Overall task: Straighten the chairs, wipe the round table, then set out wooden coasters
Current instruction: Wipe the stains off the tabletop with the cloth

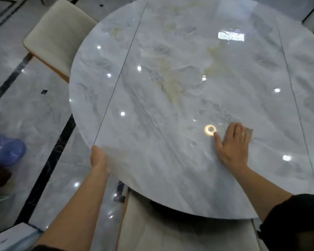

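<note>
One round surface (170,91): glossy pale grey marble look, yellowish veining near the centre, two thin straight seams crossing it, and light spots reflected all over. Two chairs: one cream chair (56,33) at 10 o'clock with its seat partly under the rim, and a second pale chair (170,234) at 6 o'clock, tucked under the near rim. One cloth (249,133), small and greyish, mostly covered, lying on the surface at about 5 o'clock, well inside the rim. My right hand (232,144) lies flat on the cloth, fingers straight and together, thumb spread toward 9 o'clock, pressing it down. My left hand (98,158) grips the rim at 7 o'clock, with the fingers curling under the edge out of sight. One blurry blue shoe cover (6,151) is on the tiled floor (25,109) at 9 o'clock.
</note>
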